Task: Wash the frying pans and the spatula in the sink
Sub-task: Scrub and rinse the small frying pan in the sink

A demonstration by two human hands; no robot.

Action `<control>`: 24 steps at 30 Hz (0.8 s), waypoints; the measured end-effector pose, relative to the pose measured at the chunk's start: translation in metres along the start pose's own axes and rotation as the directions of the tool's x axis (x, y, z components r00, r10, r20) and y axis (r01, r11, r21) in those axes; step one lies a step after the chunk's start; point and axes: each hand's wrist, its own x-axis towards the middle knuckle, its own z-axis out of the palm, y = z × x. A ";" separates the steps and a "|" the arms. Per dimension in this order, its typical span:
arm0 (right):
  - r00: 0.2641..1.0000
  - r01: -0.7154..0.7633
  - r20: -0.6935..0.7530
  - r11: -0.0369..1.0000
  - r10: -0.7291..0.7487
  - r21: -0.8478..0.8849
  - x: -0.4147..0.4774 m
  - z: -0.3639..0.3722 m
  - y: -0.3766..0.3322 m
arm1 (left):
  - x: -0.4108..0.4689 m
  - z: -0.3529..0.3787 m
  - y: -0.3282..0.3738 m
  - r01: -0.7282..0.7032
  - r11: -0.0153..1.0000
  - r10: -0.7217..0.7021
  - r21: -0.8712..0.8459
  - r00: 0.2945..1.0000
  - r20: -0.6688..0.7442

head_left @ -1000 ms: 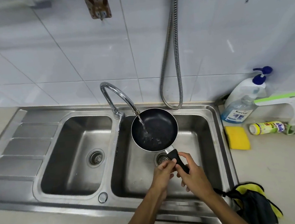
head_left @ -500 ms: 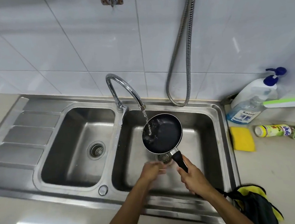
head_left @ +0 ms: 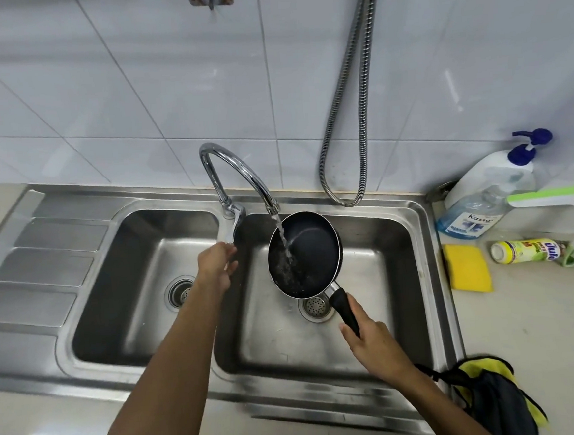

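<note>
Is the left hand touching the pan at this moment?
Apart. The head view shows bare sink steel between the left hand and the pan; the right hand holds its handle.

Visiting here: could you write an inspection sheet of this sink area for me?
Surface: steel double sink, pale counter beside it.
Job's things: black frying pan held tilted under the faucet stream, over the right basin; spatula nothing seen.
Clutter: yellow sponge, pump bottle, blue-liquid bottle, small bottle lying down, yellow-and-dark cloth, right of the sink.
Hands: right hand grips the pan handle; left hand at the faucet lever, grip unclear.
Cables: metal hose hangs looped above the sink.
Surroundings: white tiled wall.
</note>
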 end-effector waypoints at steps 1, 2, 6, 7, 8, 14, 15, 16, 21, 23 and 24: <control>1.000 -0.002 -0.012 0.998 0.001 -0.055 -0.001 -0.001 0.000 | 0.000 0.000 -0.001 0.024 0.999 -0.024 -0.041 1.000 -0.007; 1.000 -0.003 -0.030 0.994 0.000 -0.106 -0.001 -0.002 0.001 | -0.001 0.001 -0.002 0.035 0.996 -0.037 -0.083 0.999 -0.016; 0.991 -0.008 -0.126 0.937 -0.038 -0.348 -0.002 -0.006 0.004 | -0.010 0.008 0.005 -0.047 0.974 0.041 -0.223 0.999 -0.032; 0.989 -0.004 -0.139 0.915 -0.057 -0.404 -0.001 -0.007 0.005 | -0.011 0.009 0.010 -0.078 0.970 0.076 -0.232 0.997 -0.017; 0.986 -0.001 -0.147 0.892 -0.073 -0.452 0.001 -0.008 0.006 | -0.012 0.011 0.016 -0.106 0.968 0.111 -0.225 0.994 0.008; 0.986 0.002 -0.125 0.762 -0.109 -0.647 0.008 -0.024 0.012 | -0.017 0.037 0.043 -0.240 0.962 0.254 -0.131 0.961 0.106; 0.986 0.001 -0.123 0.742 -0.112 -0.670 0.008 -0.026 0.013 | -0.018 0.044 0.046 -0.253 0.960 0.268 -0.120 0.955 0.128; 0.986 -0.002 -0.122 0.724 -0.113 -0.689 0.008 -0.028 0.014 | -0.019 0.050 0.049 -0.262 0.958 0.277 -0.113 0.949 0.147; 0.986 -0.029 -0.133 0.686 -0.099 -0.727 0.006 -0.034 0.017 | -0.014 0.054 0.049 -0.297 0.953 0.304 -0.062 0.937 0.173; 0.986 -0.036 -0.138 0.686 -0.095 -0.726 0.004 -0.035 0.014 | -0.013 0.050 0.045 -0.295 0.955 0.293 -0.015 0.939 0.178; 0.985 -0.041 -0.143 0.686 -0.094 -0.727 0.002 -0.034 0.012 | -0.014 0.049 0.042 -0.292 0.956 0.288 0.001 0.942 0.174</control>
